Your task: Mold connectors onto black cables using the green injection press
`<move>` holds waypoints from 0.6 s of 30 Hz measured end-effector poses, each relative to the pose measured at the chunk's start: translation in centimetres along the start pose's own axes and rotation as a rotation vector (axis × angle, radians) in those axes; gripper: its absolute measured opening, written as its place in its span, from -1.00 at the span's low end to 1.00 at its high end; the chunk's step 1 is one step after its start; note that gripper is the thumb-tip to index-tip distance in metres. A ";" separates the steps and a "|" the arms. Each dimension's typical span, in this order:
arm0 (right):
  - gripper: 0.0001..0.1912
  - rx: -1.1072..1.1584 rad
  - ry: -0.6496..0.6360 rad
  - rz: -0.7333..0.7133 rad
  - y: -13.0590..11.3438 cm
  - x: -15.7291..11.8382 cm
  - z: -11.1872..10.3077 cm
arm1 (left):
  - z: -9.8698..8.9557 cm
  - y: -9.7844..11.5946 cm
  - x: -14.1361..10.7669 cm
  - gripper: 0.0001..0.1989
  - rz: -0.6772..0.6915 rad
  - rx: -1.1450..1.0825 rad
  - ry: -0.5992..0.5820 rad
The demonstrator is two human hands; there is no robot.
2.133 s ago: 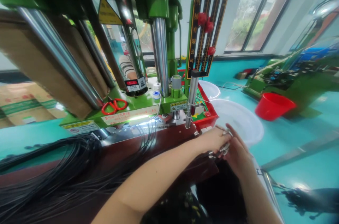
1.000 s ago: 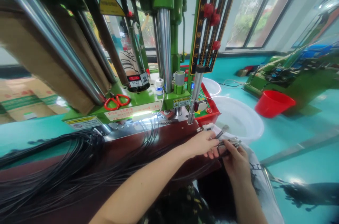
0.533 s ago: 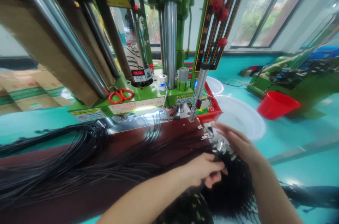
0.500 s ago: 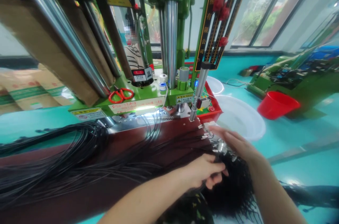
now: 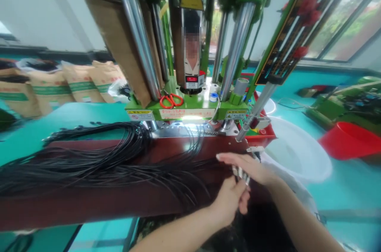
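Observation:
My left hand (image 5: 229, 200) is closed around a bunch of black cables, whose silvery connector ends (image 5: 241, 175) stick out above the fist. My right hand (image 5: 248, 168) lies over those ends with its fingers stretched out flat, close to or touching them; blur hides exactly where they meet. Behind my hands, many loose black cables (image 5: 119, 174) spread across the dark red table (image 5: 98, 202). The cable lengths below my left fist merge into a dark area and are hard to make out.
A green press (image 5: 190, 103) stands behind the table, with red-handled scissors (image 5: 172, 101) on its ledge. At the right are a large white tub (image 5: 300, 152) and a red bucket (image 5: 353, 141). Paper sacks (image 5: 50, 87) line the left. A person (image 5: 192, 59) is behind the press.
The view has swung to the left. My hands have moved in over the table's right end with the connector ends, and the black cable mass under them shows less clearly.

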State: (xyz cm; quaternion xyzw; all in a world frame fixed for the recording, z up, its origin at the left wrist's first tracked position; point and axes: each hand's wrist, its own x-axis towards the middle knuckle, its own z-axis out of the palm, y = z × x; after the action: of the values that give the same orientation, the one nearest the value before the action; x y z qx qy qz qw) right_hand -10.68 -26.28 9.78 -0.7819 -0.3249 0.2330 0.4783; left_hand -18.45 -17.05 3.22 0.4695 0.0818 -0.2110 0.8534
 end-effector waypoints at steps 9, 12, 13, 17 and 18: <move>-0.65 -0.793 0.362 0.146 5.5 10.8 0.3 | -5.8 2.2 -0.8 -0.60 0.210 -0.020 0.233; -0.68 -0.829 0.280 0.200 5.2 11.4 0.5 | -5.9 2.0 -0.9 -0.61 0.218 -0.036 0.198; -0.69 -0.818 0.235 0.220 4.8 11.4 0.4 | -5.8 2.0 -0.9 -0.61 0.217 -0.035 0.194; -0.88 -0.669 0.087 0.288 3.0 9.1 -0.1 | -5.7 2.4 -0.8 -0.64 0.202 -0.016 0.185; -0.94 -0.613 0.068 0.312 2.6 7.9 -0.1 | -5.7 2.5 -0.9 -0.64 0.198 -0.009 0.184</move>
State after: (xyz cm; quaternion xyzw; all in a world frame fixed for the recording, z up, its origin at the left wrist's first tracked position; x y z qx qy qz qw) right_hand -4.48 -21.43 7.07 -0.9368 -0.2402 0.1688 0.1904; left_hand -17.81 -10.90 2.35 0.4890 0.1140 -0.0816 0.8610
